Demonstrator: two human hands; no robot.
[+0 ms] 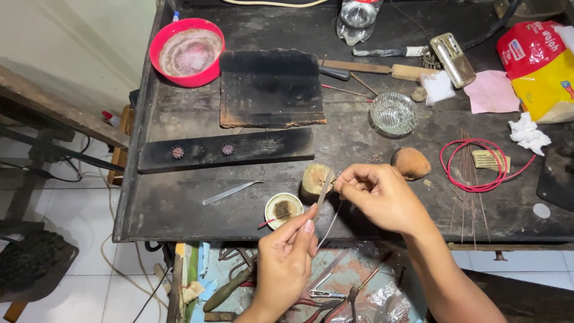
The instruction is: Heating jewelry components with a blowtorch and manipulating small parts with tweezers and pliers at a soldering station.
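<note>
Close in, at the near edge of the dark workbench [179, 209], both hands meet over a small wooden block [313, 177]. Left hand [286, 257] sits nearer the camera, fingers curled closed around a pair of tweezers [323, 192]; the tool's long axis runs up and slightly right, from the grip toward the block, tip ending just at the right hand's fingertips. Right hand [382, 194] comes in from the right, thumb and forefinger pinched together on something very small at the block's right edge; too small to tell what, though a thin wire [330, 224] seems to trail down from the pinch toward the bench edge. So the pinched piece lies just left of the right hand and just beyond the tweezer tip, with the right hand the one in contact and the left a little short of it. Just left of the tweezers, a small round tin [283, 209] with dark contents and a red-handled stick resting in it. Farther left lies a flat metal file [230, 192], long axis left-right. Beyond the block, a charred strip [269, 146] carries two spiky beads [177, 152]. Brown stone [411, 162] just beyond the right hand.
</note>
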